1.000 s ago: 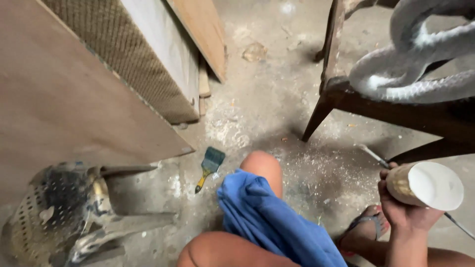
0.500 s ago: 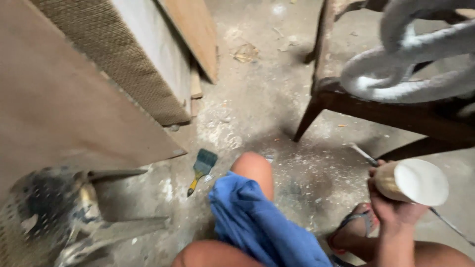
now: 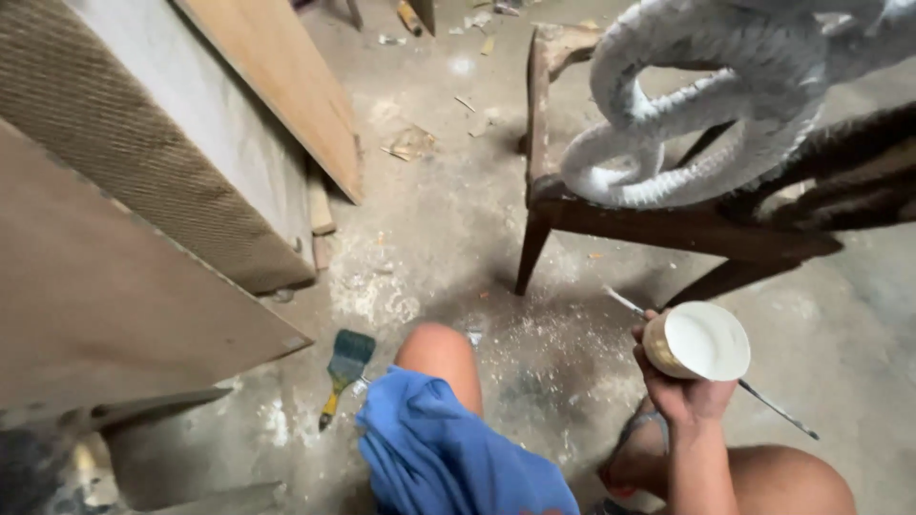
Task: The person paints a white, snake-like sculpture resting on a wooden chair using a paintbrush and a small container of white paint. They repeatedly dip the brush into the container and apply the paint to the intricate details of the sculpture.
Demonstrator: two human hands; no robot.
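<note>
My right hand grips a small round container with a white lid, held sideways above my right knee. A thin metal rod lies on the floor under it. My left hand is out of view. Between my legs, blue cloth shorts cover my left thigh, and my left knee points at the floor. A paintbrush with a teal ferrule and yellow handle lies on the concrete to the left of that knee.
A dark wooden chair frame stands ahead with a white-coated twisted carving on it. Large boards and a woven-faced panel lean at left. Dusty concrete floor with debris. A paint-spattered stool sits bottom left.
The view has tilted up and shifted, so the chair and carving show more. My right hand still holds the container in much the same place.
</note>
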